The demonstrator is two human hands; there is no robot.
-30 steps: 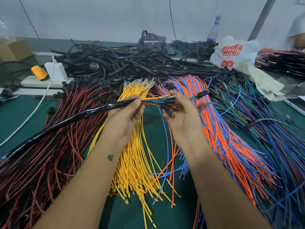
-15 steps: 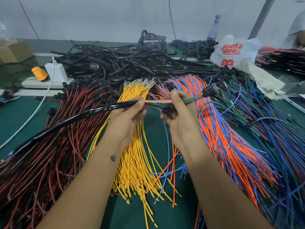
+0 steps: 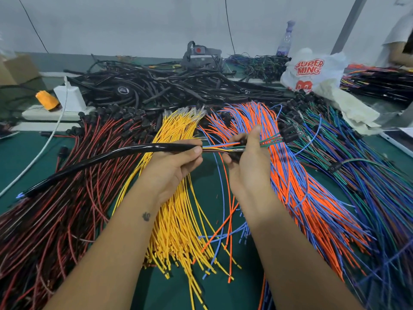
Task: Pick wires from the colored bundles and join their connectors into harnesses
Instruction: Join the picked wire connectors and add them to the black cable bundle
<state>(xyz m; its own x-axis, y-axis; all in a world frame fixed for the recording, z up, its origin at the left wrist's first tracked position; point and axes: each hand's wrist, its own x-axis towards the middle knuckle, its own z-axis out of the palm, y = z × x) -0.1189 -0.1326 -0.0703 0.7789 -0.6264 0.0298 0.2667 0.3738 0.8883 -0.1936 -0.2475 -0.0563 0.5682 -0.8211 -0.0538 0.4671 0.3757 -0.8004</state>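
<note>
My left hand [image 3: 176, 166] grips the end of a black sleeved harness [image 3: 107, 158] that trails off to the left over the table. Coloured wires [image 3: 220, 147] come out of the sleeve and run across to my right hand [image 3: 248, 162], which holds their black connectors [image 3: 240, 143] between thumb and fingers. Green wires [image 3: 271, 143] stick out to the right of that hand. Beneath lie the bundles: red and black [image 3: 67, 198], yellow [image 3: 178, 220], orange and blue [image 3: 301, 186], green and blue [image 3: 368, 175].
A heap of black sleeved cables [image 3: 167, 90] fills the back of the green table [image 3: 26, 157]. At back left stand a white power strip [image 3: 55, 114] with a charger and an orange object [image 3: 47, 100]. A printed plastic bag [image 3: 310, 70] and a bottle [image 3: 286, 41] are at back right.
My right hand has closed in on the wire ends and connectors. The green wire with its connector, stretched out to the right before, now lies shorter beside that hand. The left hand stays put.
</note>
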